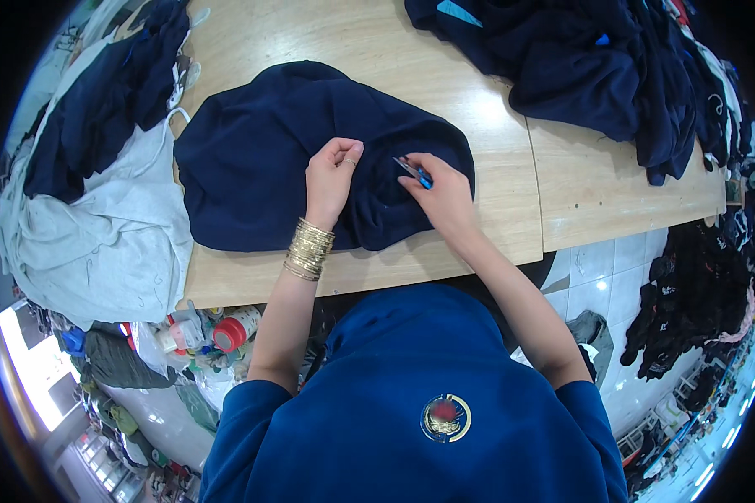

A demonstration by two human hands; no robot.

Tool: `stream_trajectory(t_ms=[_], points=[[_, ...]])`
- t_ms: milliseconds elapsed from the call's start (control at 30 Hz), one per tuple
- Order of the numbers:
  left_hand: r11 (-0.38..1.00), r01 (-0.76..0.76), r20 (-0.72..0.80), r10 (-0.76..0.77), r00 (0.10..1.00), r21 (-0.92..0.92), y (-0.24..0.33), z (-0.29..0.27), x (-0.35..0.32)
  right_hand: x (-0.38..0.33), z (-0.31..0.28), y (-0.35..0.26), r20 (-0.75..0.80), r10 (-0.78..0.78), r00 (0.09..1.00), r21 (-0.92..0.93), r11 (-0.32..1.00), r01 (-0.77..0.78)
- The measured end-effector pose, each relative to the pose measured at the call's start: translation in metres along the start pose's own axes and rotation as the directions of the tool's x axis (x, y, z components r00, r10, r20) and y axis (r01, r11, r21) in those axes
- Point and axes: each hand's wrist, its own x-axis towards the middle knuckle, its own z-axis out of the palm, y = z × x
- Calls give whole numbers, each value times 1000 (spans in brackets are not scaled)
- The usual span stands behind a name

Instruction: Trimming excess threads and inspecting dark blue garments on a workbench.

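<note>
A dark navy fabric garment [252, 159] lies bunched on the wooden table in front of me. Over its middle, my left hand [331, 180] is closed in a pinch, thumb against fingertips. Whatever it pinches is too small to make out; several gold bangles circle that wrist. To its right, my right hand [440, 191] grips a small pair of thread snips [425, 178] with blue on the handle. The metal tips of the snips point up and left, toward the left hand, above a rounded fold of the navy cloth.
More navy garments [579, 75] are heaped at the table's far right. Pale grey cloth [101, 226] and another navy piece [117, 101] hang over the left side. Below the table [512, 226], a red-lidded container [231, 333] stands at left; dark clothes [688, 293] lie at right.
</note>
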Motion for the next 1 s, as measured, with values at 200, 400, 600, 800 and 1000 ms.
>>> stream_trajectory(t_ms=[200, 400, 600, 800, 1000], points=[[987, 66, -4, -67, 998, -147, -2, -3, 2, 14, 13, 4, 33, 63, 997, -113, 992, -59], [907, 249, 58, -244, 968, -339, 8, -11, 2, 15, -14, 2, 147, 301, 942, 150, 935, -322], [859, 247, 122, -215, 969, -449, 3, -8, 7, 18, -11, -7, 109, 198, 974, 163, 963, -214], [606, 299, 132, -304, 943, -737, 19, -28, -8, 22, -110, 13, -107, 487, 867, 613, 719, -329], [681, 235, 126, -206, 970, -694, 24, -22, -15, 11, -123, 26, -315, 117, 942, -186, 965, -182]])
